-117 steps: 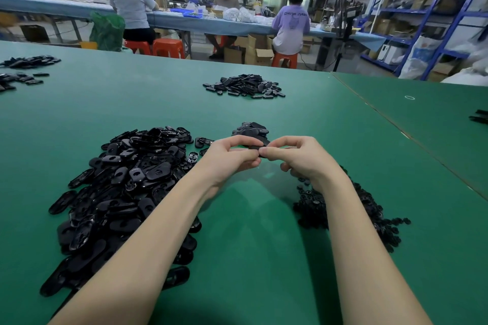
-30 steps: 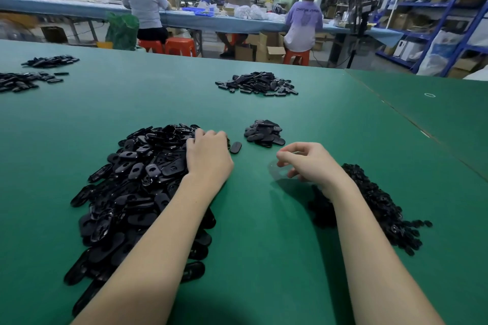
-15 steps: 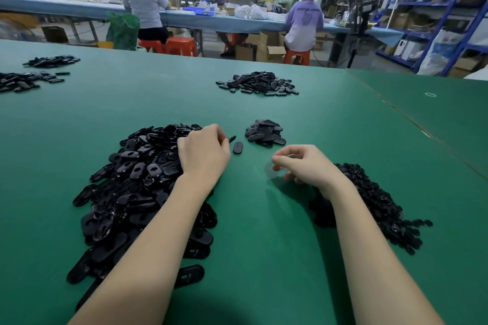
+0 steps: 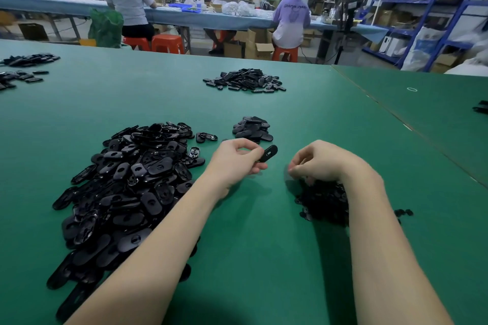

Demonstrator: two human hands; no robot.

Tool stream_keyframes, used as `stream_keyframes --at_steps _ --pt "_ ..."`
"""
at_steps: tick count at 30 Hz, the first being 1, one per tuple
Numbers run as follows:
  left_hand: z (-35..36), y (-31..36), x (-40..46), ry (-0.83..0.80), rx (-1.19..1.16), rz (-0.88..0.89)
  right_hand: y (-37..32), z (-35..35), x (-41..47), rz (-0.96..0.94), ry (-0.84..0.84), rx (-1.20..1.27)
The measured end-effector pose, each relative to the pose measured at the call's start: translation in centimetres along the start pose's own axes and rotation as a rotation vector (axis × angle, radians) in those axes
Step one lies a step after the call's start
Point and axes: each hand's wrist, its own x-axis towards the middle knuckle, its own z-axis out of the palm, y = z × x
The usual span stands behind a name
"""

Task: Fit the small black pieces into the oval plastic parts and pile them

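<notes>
The left hand (image 4: 239, 159) has left the big heap of black oval plastic parts (image 4: 126, 187), where it was lying half a second ago, and now it is raised a little above the green table mat (image 4: 264, 245), pinching one black oval plastic part (image 4: 268, 153) between thumb and fingers; the slot in its middle is turned toward the camera. The right hand (image 4: 320, 161) has moved back and down, and now it sits on the near edge of the heap of small black pieces (image 4: 324, 203), with the fingers curled down into it. If a small piece is already between these fingers I cannot tell, because the fingertips are blurred and dark against the heap. The single oval part that lay alone on the mat beside the left hand is no more there, so it seems this is the one taken. I judge that a new cycle begins: the part is ready, the insert is being picked. After the fitting, the part should go to the small pile of finished parts (image 4: 252, 129) just behind the hands.
</notes>
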Motion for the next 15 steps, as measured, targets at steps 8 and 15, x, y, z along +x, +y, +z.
stream_keyframes --at_steps 8,15 --pt "0.1 -0.51 -0.18 -0.047 -0.008 0.016 0.21 -0.28 -0.31 0.11 0.085 -0.049" --pt "0.0 -0.71 -0.39 -0.073 0.02 0.007 0.06 0.12 -0.17 0.13 0.086 -0.007"
